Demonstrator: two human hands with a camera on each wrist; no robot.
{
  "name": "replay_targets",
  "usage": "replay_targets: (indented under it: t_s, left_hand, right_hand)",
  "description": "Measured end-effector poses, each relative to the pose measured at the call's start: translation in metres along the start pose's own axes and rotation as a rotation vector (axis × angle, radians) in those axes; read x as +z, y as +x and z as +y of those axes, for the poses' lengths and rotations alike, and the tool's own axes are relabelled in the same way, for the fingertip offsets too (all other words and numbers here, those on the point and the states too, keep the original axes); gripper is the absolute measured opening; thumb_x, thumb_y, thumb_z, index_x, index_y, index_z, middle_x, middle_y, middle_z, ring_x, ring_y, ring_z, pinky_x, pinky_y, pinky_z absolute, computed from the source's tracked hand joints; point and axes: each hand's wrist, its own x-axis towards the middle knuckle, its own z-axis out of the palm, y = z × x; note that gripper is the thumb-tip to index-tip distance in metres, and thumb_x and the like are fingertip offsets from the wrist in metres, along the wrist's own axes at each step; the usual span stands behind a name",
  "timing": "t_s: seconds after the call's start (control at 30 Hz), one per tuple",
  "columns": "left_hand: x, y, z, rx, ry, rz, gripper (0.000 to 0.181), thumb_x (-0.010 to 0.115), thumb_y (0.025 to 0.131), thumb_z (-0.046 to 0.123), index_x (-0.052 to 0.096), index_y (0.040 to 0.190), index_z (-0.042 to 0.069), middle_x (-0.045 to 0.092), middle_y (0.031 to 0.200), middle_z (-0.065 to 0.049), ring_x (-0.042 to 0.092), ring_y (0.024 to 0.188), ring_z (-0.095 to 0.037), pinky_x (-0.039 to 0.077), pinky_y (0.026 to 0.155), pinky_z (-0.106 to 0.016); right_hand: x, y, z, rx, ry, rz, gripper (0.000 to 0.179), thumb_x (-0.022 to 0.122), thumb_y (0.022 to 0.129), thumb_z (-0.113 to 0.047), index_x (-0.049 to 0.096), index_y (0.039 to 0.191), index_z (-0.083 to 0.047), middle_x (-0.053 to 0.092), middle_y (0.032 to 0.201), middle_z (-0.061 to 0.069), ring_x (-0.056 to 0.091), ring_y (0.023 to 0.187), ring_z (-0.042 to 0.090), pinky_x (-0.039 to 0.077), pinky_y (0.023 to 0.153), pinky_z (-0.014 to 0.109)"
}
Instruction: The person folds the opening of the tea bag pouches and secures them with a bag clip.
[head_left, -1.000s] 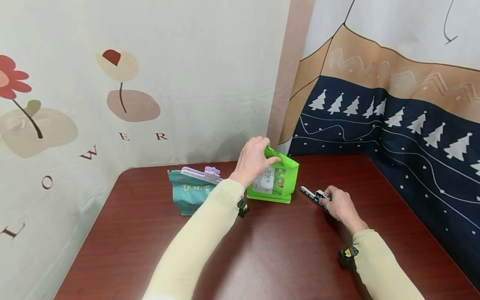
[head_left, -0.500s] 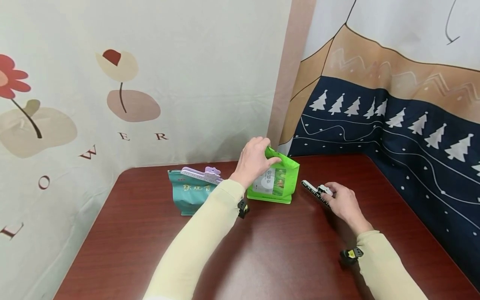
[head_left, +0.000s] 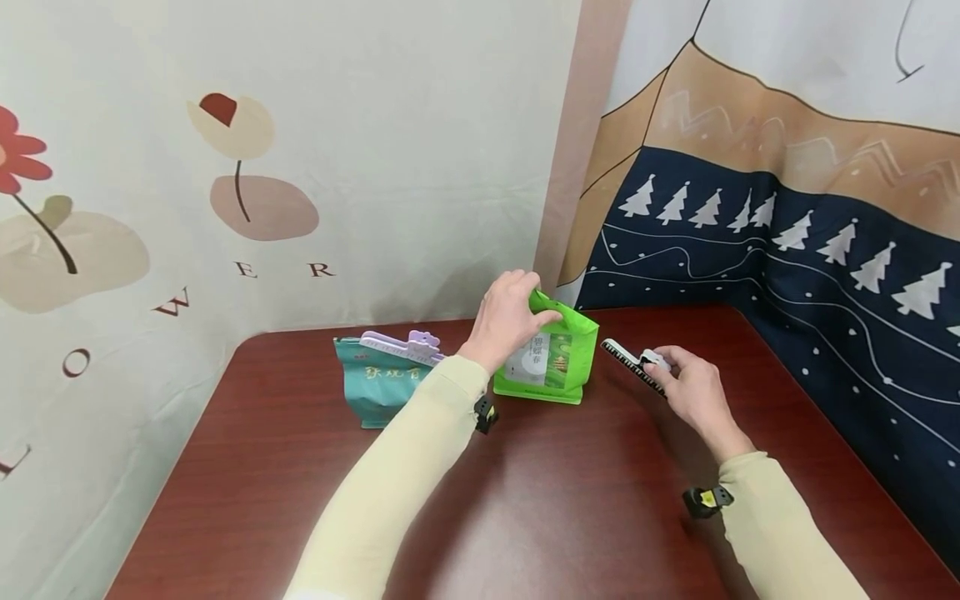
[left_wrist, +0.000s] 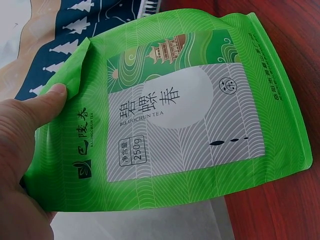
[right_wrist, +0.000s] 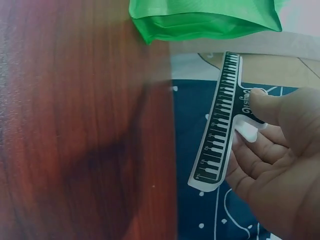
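Observation:
A bright green tea bag [head_left: 577, 367] stands near the back of the table. My left hand [head_left: 506, 321] grips its top edge, with the thumb on the printed front in the left wrist view, where the label [left_wrist: 185, 110] reads Biluochun tea. To the right, my right hand [head_left: 697, 396] pinches a long clip [head_left: 633, 367] with a black-and-white piano-key pattern by its handle. The right wrist view shows the thumb on one side of the clip's handle [right_wrist: 245, 102] and fingers behind it. The clip's long bar points toward the green bag and is apart from it.
A teal bag [head_left: 375, 387] with a lilac clip [head_left: 401, 347] across its top stands left of the green bag, partly hidden by the left forearm. The dark red wooden table [head_left: 585, 500] meets a patterned cloth wall [head_left: 675, 242] at the back and right.
My right hand has lifted the piano-key clip up from the table, a little away from me. The left hand stays at the top of the green bag.

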Motion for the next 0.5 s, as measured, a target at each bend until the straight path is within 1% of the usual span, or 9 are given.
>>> replay_targets:
  t_s: [0.23,0.37,0.5]
  left_hand:
    - [0.000,0.000,0.000,0.011,-0.014,0.014,0.037,0.086,0.085,0.038,0.061,0.093,0.011,0.057,0.087,-0.001,0.052,0.088,-0.018,0.047,0.075,-0.029]
    - [0.000,0.000,-0.001,0.005,-0.011,0.008,0.037,0.086,0.086,0.038,0.062,0.094,0.012,0.058,0.088,-0.001,0.052,0.089,-0.018,0.047,0.076,-0.029]
    - [0.000,0.000,-0.001,0.002,-0.009,0.007,0.037,0.085,0.086,0.039,0.061,0.095,0.012,0.058,0.089,-0.001,0.052,0.089,-0.018,0.048,0.077,-0.029]
  right_hand:
    - [-0.005,0.003,-0.009,-0.044,0.003,0.081,0.028,0.075,0.094,-0.009,0.069,0.119,0.002,0.072,0.100,0.026,0.067,0.084,0.036,0.051,0.068,0.037]
    - [-0.008,0.005,-0.012,-0.071,0.008,0.125,0.027,0.078,0.091,-0.007,0.070,0.115,0.002,0.073,0.096,0.025,0.067,0.081,0.036,0.048,0.066,0.033]
    - [-0.011,0.006,-0.015,-0.071,0.014,0.141,0.025,0.078,0.091,-0.006,0.071,0.114,0.001,0.073,0.095,0.024,0.066,0.080,0.035,0.046,0.064,0.029]
